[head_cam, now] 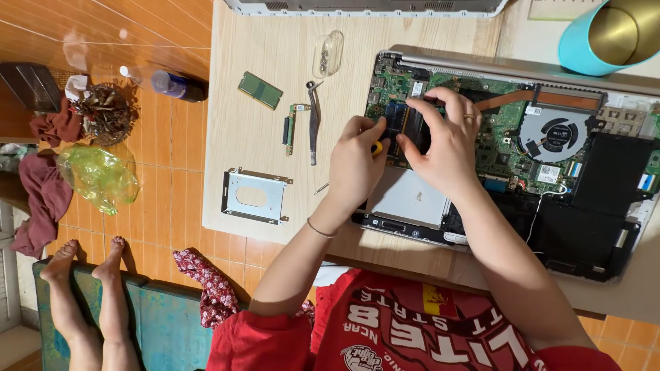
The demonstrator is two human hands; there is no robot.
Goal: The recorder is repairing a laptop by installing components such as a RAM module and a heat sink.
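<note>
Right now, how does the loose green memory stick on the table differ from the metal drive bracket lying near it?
The memory stick is a small, solid green rectangle; the drive bracket is larger, silvery metal with an oval cutout. The stick lies askew nearer the table's far edge, the bracket near the front edge. Both lie flat and untouched on the wooden table.

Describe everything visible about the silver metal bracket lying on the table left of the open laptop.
The silver metal bracket is a thin, roughly square frame of what looks like stamped sheet metal, with an oval cut-out in its middle and small tabs at its corners. It lies flat on the light wooden table, near the table's front edge, apart from the open laptop. Neither hand touches it; the left hand is the nearer one.
</note>
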